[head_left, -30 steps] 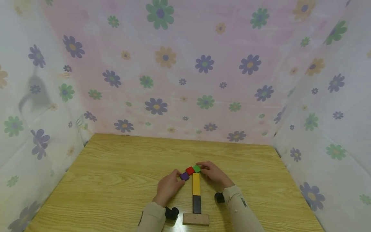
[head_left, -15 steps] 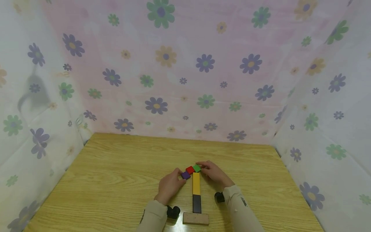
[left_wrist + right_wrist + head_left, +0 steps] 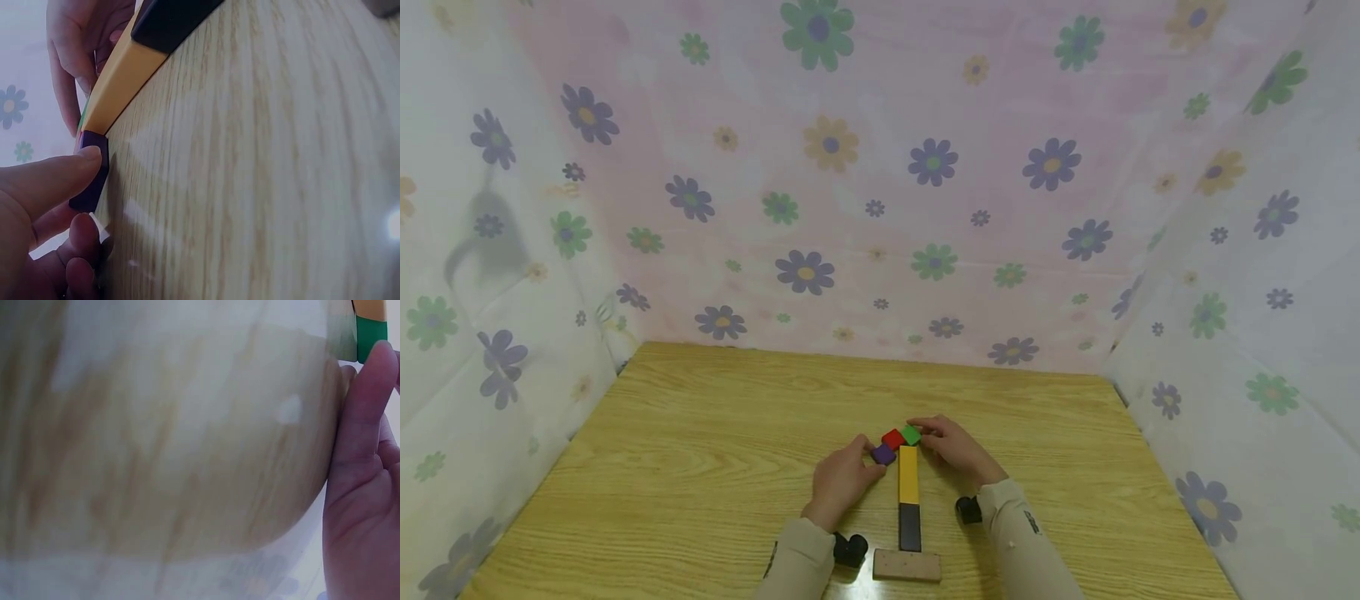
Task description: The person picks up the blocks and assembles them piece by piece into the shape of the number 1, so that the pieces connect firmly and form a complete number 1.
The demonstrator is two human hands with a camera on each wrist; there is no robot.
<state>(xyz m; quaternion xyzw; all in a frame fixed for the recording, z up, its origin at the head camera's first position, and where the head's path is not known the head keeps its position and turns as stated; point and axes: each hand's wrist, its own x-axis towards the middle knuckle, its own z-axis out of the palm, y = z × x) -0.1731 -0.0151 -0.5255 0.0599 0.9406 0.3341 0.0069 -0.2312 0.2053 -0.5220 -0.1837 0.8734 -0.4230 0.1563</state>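
Note:
My left hand [image 3: 841, 483] pinches a purple block [image 3: 883, 454] between thumb and fingers. In the left wrist view the thumb presses the near side of the purple block [image 3: 94, 187]. A red block [image 3: 892, 439] lies between the purple one and a green block [image 3: 912, 435], the three forming a slanting row. My right hand [image 3: 957, 450] holds the green block at its outer side; the right wrist view has the thumb against the green block [image 3: 372, 339]. Below the row, a long yellow block [image 3: 908, 473] meets a black block [image 3: 909, 527] end to end.
A plain wooden block [image 3: 907, 565] lies crosswise below the black one, near the front of the wood-grain table [image 3: 722, 433]. Flowered cloth [image 3: 880, 233] encloses the table at the back and both sides. Black wrist cameras [image 3: 850, 550] sit close to the tabletop.
My left hand has slid the purple block slightly right and up, closer to the red block. My right hand has stayed nearly still at the green block.

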